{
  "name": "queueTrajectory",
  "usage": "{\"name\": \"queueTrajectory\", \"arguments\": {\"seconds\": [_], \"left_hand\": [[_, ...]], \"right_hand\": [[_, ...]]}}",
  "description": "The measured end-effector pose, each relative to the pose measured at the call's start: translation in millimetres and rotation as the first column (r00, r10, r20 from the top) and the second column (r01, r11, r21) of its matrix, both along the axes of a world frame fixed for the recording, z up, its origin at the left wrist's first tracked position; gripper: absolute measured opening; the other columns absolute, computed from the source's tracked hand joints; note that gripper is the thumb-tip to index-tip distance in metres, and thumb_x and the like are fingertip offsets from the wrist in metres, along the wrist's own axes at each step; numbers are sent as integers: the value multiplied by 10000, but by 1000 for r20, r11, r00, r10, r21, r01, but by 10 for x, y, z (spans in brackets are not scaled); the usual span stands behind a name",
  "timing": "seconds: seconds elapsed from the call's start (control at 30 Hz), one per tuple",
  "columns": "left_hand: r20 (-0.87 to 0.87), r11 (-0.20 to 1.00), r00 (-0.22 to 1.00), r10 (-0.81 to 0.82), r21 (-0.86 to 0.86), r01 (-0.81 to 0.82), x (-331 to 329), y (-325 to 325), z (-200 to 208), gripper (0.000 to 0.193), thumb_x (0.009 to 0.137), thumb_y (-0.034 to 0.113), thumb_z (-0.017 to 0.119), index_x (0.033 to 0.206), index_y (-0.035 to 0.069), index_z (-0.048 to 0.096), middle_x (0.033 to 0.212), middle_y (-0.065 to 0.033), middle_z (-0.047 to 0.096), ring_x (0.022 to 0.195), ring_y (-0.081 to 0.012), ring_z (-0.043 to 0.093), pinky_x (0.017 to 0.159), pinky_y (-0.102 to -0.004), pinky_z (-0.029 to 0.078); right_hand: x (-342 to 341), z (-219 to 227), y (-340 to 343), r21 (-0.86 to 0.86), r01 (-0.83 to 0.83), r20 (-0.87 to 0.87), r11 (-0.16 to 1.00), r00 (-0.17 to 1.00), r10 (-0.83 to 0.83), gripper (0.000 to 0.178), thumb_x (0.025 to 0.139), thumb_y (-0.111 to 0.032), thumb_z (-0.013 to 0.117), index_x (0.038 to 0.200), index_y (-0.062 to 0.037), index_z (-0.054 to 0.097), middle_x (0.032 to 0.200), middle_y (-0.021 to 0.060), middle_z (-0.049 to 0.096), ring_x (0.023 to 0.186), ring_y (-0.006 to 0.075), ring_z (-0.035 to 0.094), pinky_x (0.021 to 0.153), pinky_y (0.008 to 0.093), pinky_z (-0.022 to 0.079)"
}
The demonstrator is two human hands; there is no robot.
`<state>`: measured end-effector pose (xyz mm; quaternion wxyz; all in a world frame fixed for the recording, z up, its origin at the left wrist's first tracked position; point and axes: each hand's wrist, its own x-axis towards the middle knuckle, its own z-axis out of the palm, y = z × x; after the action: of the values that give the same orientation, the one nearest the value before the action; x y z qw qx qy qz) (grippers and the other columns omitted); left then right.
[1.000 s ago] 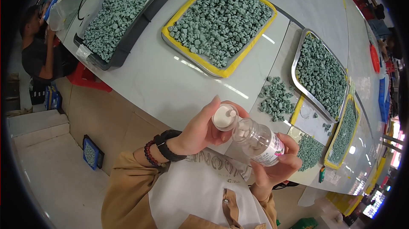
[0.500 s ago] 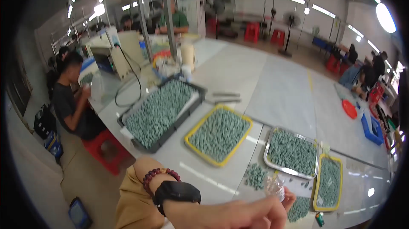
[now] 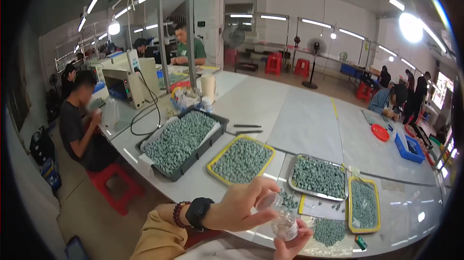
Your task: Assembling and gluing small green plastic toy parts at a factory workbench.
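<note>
My left hand, with a dark watch and a beaded bracelet on its wrist, pinches a clear round lid. The lid is tilted just above the mouth of a small clear jar; whether they touch I cannot tell. My right hand grips this jar from below and the right side. A pale label shows on the jar's side, and its contents are hard to make out. Behind the hands is a loose pile of small green-grey pieces. Another spread of them lies right of the jar.
A black tray, two yellow-rimmed trays and a metal tray hold many similar pieces. Two dark tweezers-like tools lie farther back. A beige machine stands at left, near a seated person.
The view has tilted up. My left hand has turned and lifted, and the lid now shows in its fingers. The jar and right hand, partly hidden before, are now in fuller view.
</note>
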<state>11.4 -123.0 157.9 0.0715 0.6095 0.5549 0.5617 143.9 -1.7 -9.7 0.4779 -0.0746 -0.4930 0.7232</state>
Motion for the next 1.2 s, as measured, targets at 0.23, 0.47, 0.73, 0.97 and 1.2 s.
{"name": "queueTrajectory", "arguments": {"seconds": [0.23,0.47,0.73,0.97,1.2], "left_hand": [[120,928,929,349,-181,-325,119,-59,-645,373,839,327,607,1066,63,472,663,-66,488,527,-206,509,493,-297,410],[-127,986,989,79,-134,-96,-186,-104,-717,394,814,268,628,1119,64,485,791,-84,520,598,-230,530,525,-308,435],[-336,996,941,-47,61,72,-542,111,-551,392,813,283,620,1112,45,536,853,-105,552,693,-243,560,605,-347,459],[-158,942,972,172,-261,-209,-753,65,-715,405,794,337,635,1023,11,560,831,-101,563,655,-242,564,553,-338,456],[-318,976,944,93,-157,-149,-981,103,-876,389,797,354,636,967,14,553,745,-71,534,540,-210,523,463,-302,427]], "right_hand": [[-220,-157,-169,591,314,-155,743,948,-277,605,632,-134,782,1072,-94,368,1128,165,455,968,251,516,825,365,448],[36,-86,-43,-137,-369,237,919,889,392,576,704,-360,708,1106,-77,406,1074,178,499,882,265,546,731,349,490],[66,-157,4,-930,-305,-132,205,797,590,638,751,-536,580,1162,-71,429,1048,179,520,772,265,560,693,327,483],[-417,-18,104,594,-124,264,795,963,-47,565,714,-310,687,1134,-64,400,1063,149,494,805,213,538,731,316,461],[-454,49,68,-319,-426,394,847,753,527,729,605,-217,811,1134,-53,338,1057,107,450,964,199,499,802,325,439]]}}
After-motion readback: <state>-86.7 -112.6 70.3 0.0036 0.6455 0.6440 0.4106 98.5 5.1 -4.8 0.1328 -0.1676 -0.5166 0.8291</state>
